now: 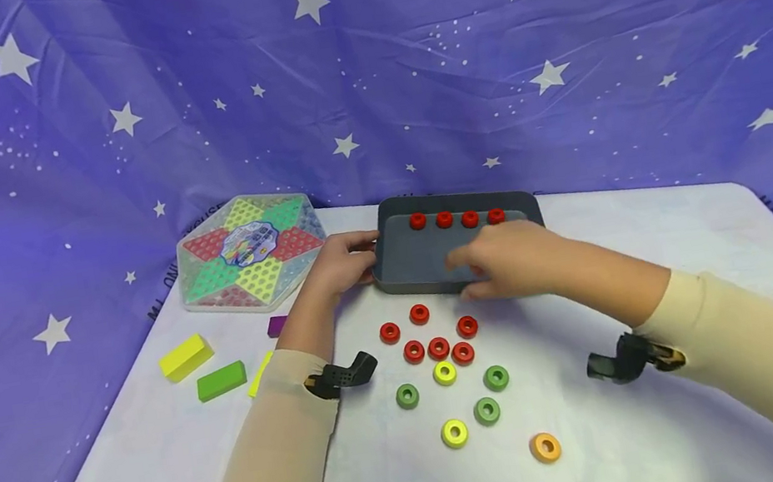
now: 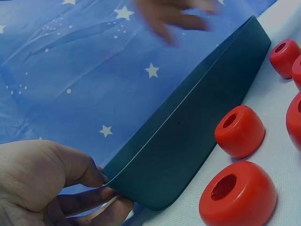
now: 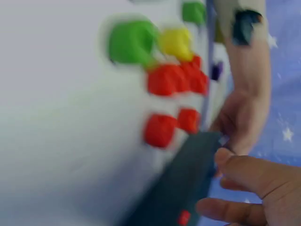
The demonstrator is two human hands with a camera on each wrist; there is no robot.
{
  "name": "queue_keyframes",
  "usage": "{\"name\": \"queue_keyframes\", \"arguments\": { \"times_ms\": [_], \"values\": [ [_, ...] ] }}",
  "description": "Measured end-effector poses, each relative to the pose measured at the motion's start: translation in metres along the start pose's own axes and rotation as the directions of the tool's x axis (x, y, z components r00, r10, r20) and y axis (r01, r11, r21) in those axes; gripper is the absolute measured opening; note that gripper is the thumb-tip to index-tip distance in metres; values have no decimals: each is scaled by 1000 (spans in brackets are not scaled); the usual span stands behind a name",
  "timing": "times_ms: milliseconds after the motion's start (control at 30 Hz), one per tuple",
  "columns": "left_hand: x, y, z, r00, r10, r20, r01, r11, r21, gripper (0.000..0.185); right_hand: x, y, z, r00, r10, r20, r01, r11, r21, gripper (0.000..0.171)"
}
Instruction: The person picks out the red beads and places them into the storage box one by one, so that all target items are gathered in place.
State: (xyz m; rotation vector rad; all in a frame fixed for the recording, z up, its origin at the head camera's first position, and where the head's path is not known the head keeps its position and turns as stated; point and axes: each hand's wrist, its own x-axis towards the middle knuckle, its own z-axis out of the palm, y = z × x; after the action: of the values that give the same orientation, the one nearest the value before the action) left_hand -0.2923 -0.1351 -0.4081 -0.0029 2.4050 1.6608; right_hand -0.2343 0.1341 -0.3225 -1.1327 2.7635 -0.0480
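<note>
A dark grey rectangular tray lies toward the back of the table, with a row of several red beads along its far wall. My left hand grips the tray's left end; in the left wrist view its thumb sits on the rim and the fingers lie against the outer side. Over the tray's near right part hovers my right hand, thumb and fingers apart and nothing between them. More red beads lie on the cloth just in front of the tray.
Nearer lie green beads, yellow beads and one orange bead. To the left are a yellow block, a green block and a purple block. A hexagonal Chinese checkers box stands behind them, before a starry curtain.
</note>
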Motion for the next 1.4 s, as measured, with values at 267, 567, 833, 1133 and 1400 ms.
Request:
{"name": "queue_keyframes", "arguments": {
  "times_ms": [267, 567, 833, 1133, 1400],
  "values": [
    [-2, 2, -1, 1000, -11, 3, 11, 1000, -2, 48, -13, -13, 48, 997, -41, 67, 41, 999, 12, 36],
    [-2, 3, 1, 1000, -3, -1, 3, 1000, -4, 47, -19, -8, 45, 995, -99, 14, 99, 994, 47, 28],
    [-4, 2, 4, 1000, -19, 6, 19, 1000, 21, 46, -14, 23, 1, 995, -96, -18, 98, 991, 89, 29],
    [-3, 2, -1, 1000, -8, -11, 9, 1000, 15, 47, 45, 38, -38, 998, -66, -5, 66, 995, 77, 30],
    [-1, 2, 0, 1000, -13, -5, 13, 1000, 20, 46, 100, 41, -48, 996, -62, 58, 59, 997, 59, 29]
  ]
}}
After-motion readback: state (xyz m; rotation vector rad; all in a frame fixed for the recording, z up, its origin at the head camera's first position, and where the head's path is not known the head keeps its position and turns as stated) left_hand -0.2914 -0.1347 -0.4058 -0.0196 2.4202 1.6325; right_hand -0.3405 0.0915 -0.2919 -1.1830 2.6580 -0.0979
